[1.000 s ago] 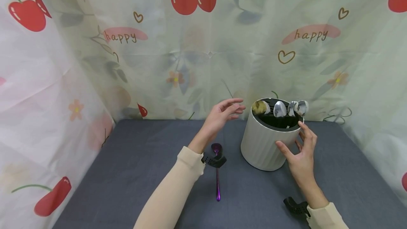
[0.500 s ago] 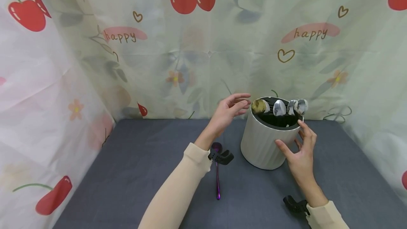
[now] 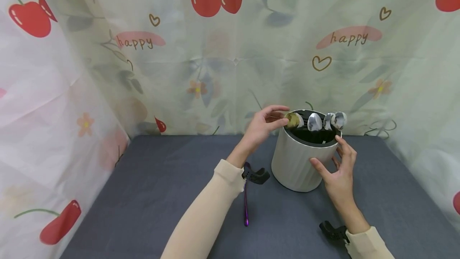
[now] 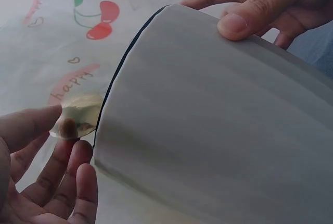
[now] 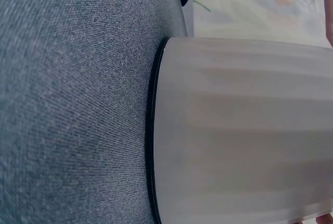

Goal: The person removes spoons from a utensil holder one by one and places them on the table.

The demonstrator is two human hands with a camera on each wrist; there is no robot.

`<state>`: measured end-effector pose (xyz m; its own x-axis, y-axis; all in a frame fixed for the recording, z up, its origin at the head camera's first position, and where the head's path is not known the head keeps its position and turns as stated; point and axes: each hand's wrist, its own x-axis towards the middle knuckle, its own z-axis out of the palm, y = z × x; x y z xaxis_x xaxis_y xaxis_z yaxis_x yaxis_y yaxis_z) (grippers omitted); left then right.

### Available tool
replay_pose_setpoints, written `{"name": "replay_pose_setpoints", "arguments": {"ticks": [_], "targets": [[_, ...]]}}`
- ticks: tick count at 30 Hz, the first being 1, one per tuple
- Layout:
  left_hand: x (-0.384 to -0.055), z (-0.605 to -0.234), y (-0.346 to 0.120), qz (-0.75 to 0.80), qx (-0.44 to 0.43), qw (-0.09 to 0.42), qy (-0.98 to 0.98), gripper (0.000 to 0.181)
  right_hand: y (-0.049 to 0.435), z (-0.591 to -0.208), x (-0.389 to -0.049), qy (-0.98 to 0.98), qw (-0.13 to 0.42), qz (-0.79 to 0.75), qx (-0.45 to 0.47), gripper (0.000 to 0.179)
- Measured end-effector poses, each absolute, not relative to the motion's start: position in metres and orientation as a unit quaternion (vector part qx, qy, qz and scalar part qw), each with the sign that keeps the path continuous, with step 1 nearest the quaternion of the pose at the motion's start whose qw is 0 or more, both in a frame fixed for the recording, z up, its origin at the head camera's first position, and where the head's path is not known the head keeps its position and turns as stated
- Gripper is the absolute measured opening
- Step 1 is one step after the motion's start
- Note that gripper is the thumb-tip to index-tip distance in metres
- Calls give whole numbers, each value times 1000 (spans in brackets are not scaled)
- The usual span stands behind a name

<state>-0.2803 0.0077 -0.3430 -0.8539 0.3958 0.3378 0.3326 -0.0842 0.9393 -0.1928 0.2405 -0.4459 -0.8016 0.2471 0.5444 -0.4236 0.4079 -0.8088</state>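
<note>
A light grey ribbed utensil holder [image 3: 300, 165] with a dark rim stands on the table, with several spoon bowls showing above its opening. My right hand [image 3: 339, 177] grips its right side, thumb on the front and fingers round the rim. At the left of the opening is a gold spoon [image 3: 292, 120]. My left hand [image 3: 260, 127] is at this spoon, fingers spread, the thumb tip at the edge of its bowl; in the left wrist view the other fingers lie just below the gold bowl [image 4: 80, 117]. Silver spoons [image 3: 314, 122] stand farther right.
A purple spoon [image 3: 246, 211] lies on the dark grey tabletop [image 3: 161, 195], its upper part hidden under the left wrist's black strap [image 3: 256, 175]. A cherry-patterned cloth [image 3: 230, 71] hangs behind and at both sides.
My left hand has moved right and reached the gold spoon's bowl. The left forearm now covers the purple spoon's bowl. My right hand and the holder have stayed in place.
</note>
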Motion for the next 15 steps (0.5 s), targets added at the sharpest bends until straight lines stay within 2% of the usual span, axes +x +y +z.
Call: {"name": "replay_pose_setpoints", "arguments": {"ticks": [6, 15], "targets": [[-280, -344, 18, 680, 270, 11, 682, 41, 240, -446, -193, -778, 310, 543, 56, 92], [-278, -344, 23, 666, 257, -18, 700, 37, 240, -446, -193, -779, 312, 542, 53, 92]]}}
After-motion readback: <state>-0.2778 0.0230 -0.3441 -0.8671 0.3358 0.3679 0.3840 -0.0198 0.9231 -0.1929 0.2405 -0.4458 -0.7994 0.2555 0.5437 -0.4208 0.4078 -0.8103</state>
